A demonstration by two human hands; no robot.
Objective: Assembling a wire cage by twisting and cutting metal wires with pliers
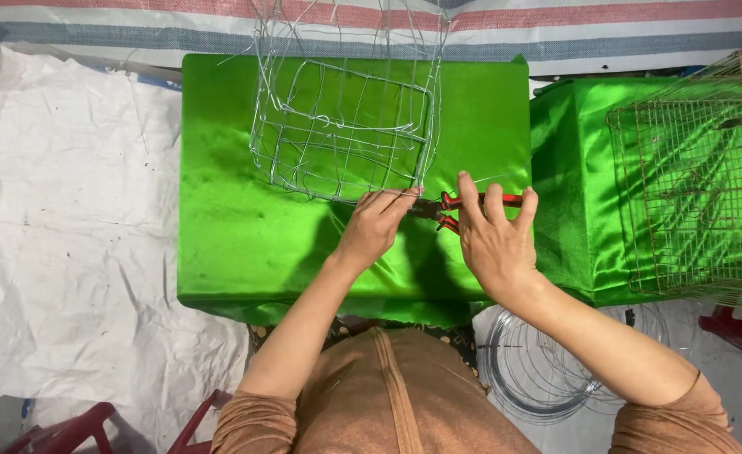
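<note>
The right hand [495,240] is gripping red-handled pliers [451,210] at frame centre, nose aimed left at the lower-right corner of the wire cage frame [341,134], which is sitting upper centre on the green cloth table [236,244]. The left hand [375,223] is pinching the wire just beside the nose, fingers closed on it. Judging by this, it's worth keeping the left-hand pinch firm & close to the joint, w/ a square bite (thin wire slips easily). The plier tips are hiding under fingers; can't tell exactly which strand they're biting. The finished mesh cage [699,193] is getting cut off at the right edge.
</note>
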